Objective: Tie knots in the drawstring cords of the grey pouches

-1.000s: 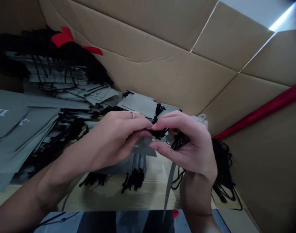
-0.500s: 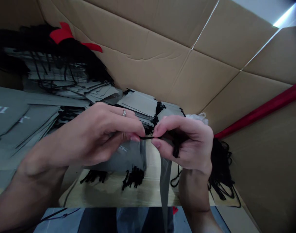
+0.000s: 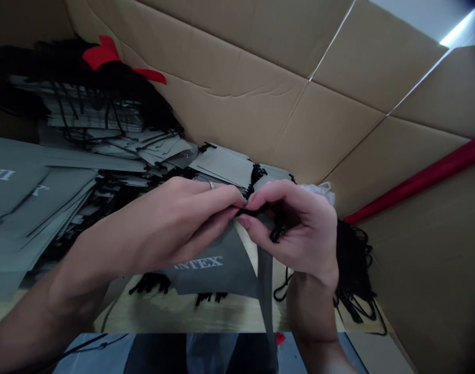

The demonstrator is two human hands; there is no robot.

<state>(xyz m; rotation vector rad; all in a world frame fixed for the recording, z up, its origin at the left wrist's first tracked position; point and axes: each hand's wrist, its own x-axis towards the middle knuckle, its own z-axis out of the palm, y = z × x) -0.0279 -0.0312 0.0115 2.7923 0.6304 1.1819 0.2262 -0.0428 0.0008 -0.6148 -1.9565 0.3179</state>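
My left hand (image 3: 163, 223), wearing a ring, is closed in a pinch on a thin black cord (image 3: 255, 211). Its fingertips nearly meet those of my right hand (image 3: 300, 228), whose thumb and forefinger also grip the cord. A dark bunched piece of cord (image 3: 277, 231) shows inside the curled right fingers. Below my left fingers is a flat grey bag (image 3: 218, 275) with white INTEX lettering, its upper corner reaching the fingertips; what holds it is partly hidden. From under my right hand hangs a narrow grey strip (image 3: 265, 291).
Stacked grey bags (image 3: 224, 163) with black cord ends stand behind my hands. More grey bags (image 3: 15, 208) lie left, beneath a heap of black cords (image 3: 147, 98) and red pieces (image 3: 103, 54). Black cords (image 3: 354, 270) lie right. Cardboard walls (image 3: 241, 67) enclose the table (image 3: 163, 311).
My left hand has moved right and slightly up, closing the gap to my right fingertips. The INTEX bag now shows lower and farther right under my left hand.
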